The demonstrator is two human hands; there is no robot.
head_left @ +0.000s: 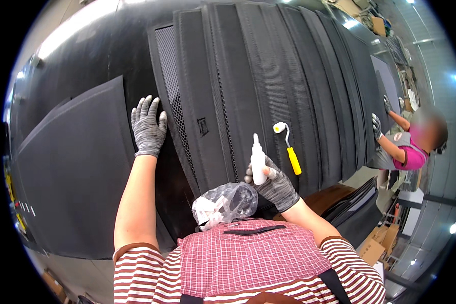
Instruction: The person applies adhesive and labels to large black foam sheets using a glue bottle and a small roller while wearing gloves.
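Observation:
My left hand [149, 127], in a grey glove, lies flat with fingers stretched out on the dark table, between a plain black sheet [81, 162] and the edge of a black mesh panel [168, 66]. In my gloved right hand [276, 187] is a white squeeze bottle [258, 163], its nozzle tilted up and away from me. Several long black panels [240, 91] overlap in rows beneath it. To the right of the bottle, a small white roller [279, 127] with a yellow handle [294, 161] rests on the panels.
A clear plastic bag [227, 202] with white scraps sits at the near table edge, against my apron. At the right end, a co-worker in a pink shirt [414, 154] has gloved hands on the panels. More dark sheets [352, 207] are stacked below at right, near cardboard boxes [372, 251].

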